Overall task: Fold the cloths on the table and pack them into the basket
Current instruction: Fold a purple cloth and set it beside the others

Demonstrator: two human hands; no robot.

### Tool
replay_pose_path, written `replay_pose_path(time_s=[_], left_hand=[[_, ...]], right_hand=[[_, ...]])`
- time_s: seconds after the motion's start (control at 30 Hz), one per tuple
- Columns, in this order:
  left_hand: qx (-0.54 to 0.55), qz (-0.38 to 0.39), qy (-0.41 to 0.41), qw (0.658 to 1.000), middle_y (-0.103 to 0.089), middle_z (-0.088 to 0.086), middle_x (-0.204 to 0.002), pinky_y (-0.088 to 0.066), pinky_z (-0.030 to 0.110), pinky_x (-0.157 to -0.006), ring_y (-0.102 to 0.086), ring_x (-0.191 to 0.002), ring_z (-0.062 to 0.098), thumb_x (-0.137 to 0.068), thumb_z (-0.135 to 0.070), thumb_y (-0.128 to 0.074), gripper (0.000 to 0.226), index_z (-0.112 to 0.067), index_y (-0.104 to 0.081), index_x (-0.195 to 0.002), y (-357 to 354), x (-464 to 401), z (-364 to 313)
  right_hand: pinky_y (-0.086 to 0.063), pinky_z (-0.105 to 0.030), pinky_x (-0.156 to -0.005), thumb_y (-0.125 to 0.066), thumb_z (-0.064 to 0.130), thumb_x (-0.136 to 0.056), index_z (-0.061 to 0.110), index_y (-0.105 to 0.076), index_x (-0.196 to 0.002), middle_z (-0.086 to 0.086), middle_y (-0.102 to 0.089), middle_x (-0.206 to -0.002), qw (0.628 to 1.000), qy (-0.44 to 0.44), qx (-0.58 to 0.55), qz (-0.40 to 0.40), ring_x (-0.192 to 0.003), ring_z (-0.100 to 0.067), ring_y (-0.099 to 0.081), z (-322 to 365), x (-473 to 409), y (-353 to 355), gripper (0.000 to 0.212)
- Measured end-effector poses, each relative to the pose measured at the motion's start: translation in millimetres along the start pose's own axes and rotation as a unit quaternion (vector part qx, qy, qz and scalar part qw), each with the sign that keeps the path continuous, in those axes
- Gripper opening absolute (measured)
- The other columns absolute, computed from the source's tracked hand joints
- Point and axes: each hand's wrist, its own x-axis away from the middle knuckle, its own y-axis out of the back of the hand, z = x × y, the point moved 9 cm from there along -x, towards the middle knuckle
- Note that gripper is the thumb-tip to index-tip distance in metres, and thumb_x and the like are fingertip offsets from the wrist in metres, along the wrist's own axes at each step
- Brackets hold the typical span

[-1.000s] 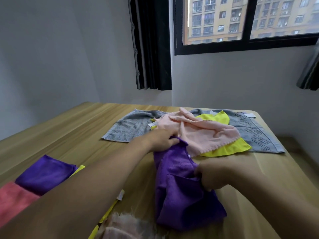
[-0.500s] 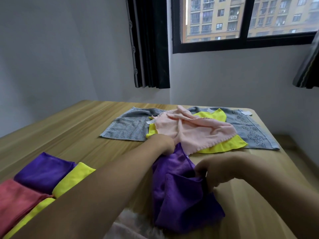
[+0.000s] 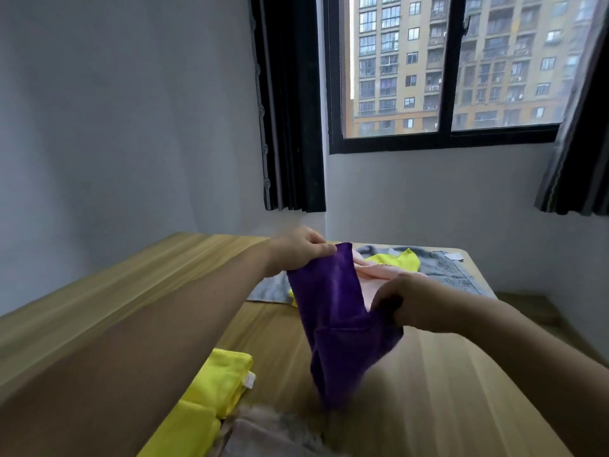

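Now hanging above the table (image 3: 445, 384): purple cloth (image 3: 339, 324), held up between both hands. Left hand (image 3: 296, 250) pinching its top corner; right hand (image 3: 412, 301) gripping a lower edge, fingers curled round the fabric. Lying beyond, at the far end: pink cloth (image 3: 379, 272) and yellow cloth (image 3: 400, 260) over a grey towel (image 3: 461, 275). Sitting near the left forearm: folded yellow cloths (image 3: 214, 390).

Desk (image 3: 428, 384): light wood grain, its far right corner rounded.
Far end: grey towel (image 3: 456, 273) spread flat on the desk, reaching to the far right corner.
On the towel: yellow cloth (image 3: 400, 261), pink cloth (image 3: 379, 275) over it.
Near left edge: folded yellow cloths (image 3: 211, 397) on the desk.
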Motion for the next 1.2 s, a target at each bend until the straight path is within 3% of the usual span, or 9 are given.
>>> replay_pose_path(time_s=[0.13,0.3,0.43,0.53,0.7,0.9,1.0,1.1,1.2], left_hand=[[-0.025,0.039,-0.073,0.996,-0.073,0.004,-0.096,-0.059,0.034,-0.081,-0.071,-0.087,0.021,-0.097,-0.024,-0.056,0.015,-0.021,-0.070,-0.102,14,44,-46],[-0.050,0.063,-0.137,0.987,-0.073,0.003,-0.096,-0.059,0.034,-0.081,-0.070,-0.087,0.020,-0.095,-0.014,-0.057,0.017,-0.017,-0.072,-0.104,21,91,-86],[-0.058,0.073,-0.165,0.982,-0.072,0.002,-0.094,-0.058,0.027,-0.079,-0.069,-0.084,0.014,-0.094,-0.013,-0.059,0.017,-0.016,-0.072,-0.103,23,116,-101],[-0.045,0.055,-0.177,0.982,-0.071,0.003,-0.095,-0.056,0.024,-0.076,-0.067,-0.082,0.012,-0.092,-0.012,-0.062,0.015,-0.015,-0.071,-0.103,33,129,-107],[-0.028,0.003,-0.191,0.981,-0.061,0.003,-0.094,-0.052,0.021,-0.066,-0.056,-0.073,0.009,-0.088,-0.013,-0.068,0.018,-0.016,-0.054,-0.099,51,139,-110],[-0.041,0.009,-0.184,0.982,-0.063,0.018,-0.095,-0.050,0.031,-0.066,-0.056,-0.071,0.017,-0.084,-0.004,-0.058,0.016,-0.016,-0.056,-0.095,64,151,-102],[-0.071,-0.041,-0.176,0.981,-0.064,0.010,-0.082,-0.046,0.025,-0.060,-0.055,-0.065,0.012,-0.085,-0.003,-0.053,0.014,-0.012,-0.062,-0.090,77,155,-93],[-0.104,-0.077,-0.140,0.982,-0.063,0.003,-0.075,-0.045,0.028,-0.064,-0.053,-0.067,0.015,-0.088,-0.005,-0.050,0.020,-0.013,-0.068,-0.083,85,157,-87],[-0.171,-0.007,-0.086,0.981,-0.066,-0.001,-0.079,-0.049,0.025,-0.068,-0.058,-0.072,0.011,-0.090,-0.013,-0.049,0.023,-0.017,-0.071,-0.084,76,160,-81]], right_hand=[[-0.051,-0.026,-0.093,-0.069,0.000,-0.080,0.032,-0.076,-0.087,0.010,-0.053,-0.128,0.989,0.063,-0.098,-0.092,-0.109,-0.009,-0.056,26,20,46,0.033],[-0.040,-0.034,-0.109,-0.059,-0.008,-0.083,0.041,-0.075,-0.082,0.018,-0.020,-0.155,0.977,0.070,-0.195,-0.058,-0.138,-0.010,-0.029,61,48,69,0.051],[-0.050,-0.029,-0.097,-0.047,-0.012,-0.082,0.033,-0.079,-0.082,0.015,-0.042,-0.144,0.953,0.052,-0.296,-0.018,-0.126,-0.014,-0.048,81,63,70,0.054],[-0.057,-0.030,-0.086,-0.047,-0.011,-0.083,0.027,-0.079,-0.086,0.001,-0.068,-0.110,0.948,0.043,-0.316,-0.006,-0.102,-0.022,-0.065,89,69,70,0.050],[-0.058,-0.027,-0.078,-0.047,-0.009,-0.086,0.020,-0.078,-0.083,-0.005,-0.072,-0.098,0.934,0.036,-0.352,-0.043,-0.095,-0.021,-0.067,97,74,87,0.043],[-0.055,-0.045,-0.090,-0.052,-0.006,-0.087,0.017,-0.078,-0.082,-0.016,-0.072,-0.096,0.922,0.054,-0.365,-0.119,-0.088,-0.026,-0.064,102,82,110,0.035],[-0.053,-0.047,-0.091,-0.054,-0.005,-0.088,0.017,-0.078,-0.081,-0.016,-0.073,-0.096,0.924,0.048,-0.358,-0.123,-0.091,-0.030,-0.065,101,83,113,0.033],[-0.055,-0.044,-0.090,-0.053,-0.006,-0.086,0.017,-0.078,-0.083,-0.015,-0.073,-0.095,0.933,0.034,-0.334,-0.131,-0.098,-0.035,-0.066,99,84,114,0.034],[-0.058,-0.023,-0.074,-0.051,-0.007,-0.085,0.020,-0.078,-0.082,-0.009,-0.073,-0.091,0.950,0.009,-0.287,-0.124,-0.077,-0.023,-0.066,96,84,109,0.038]])
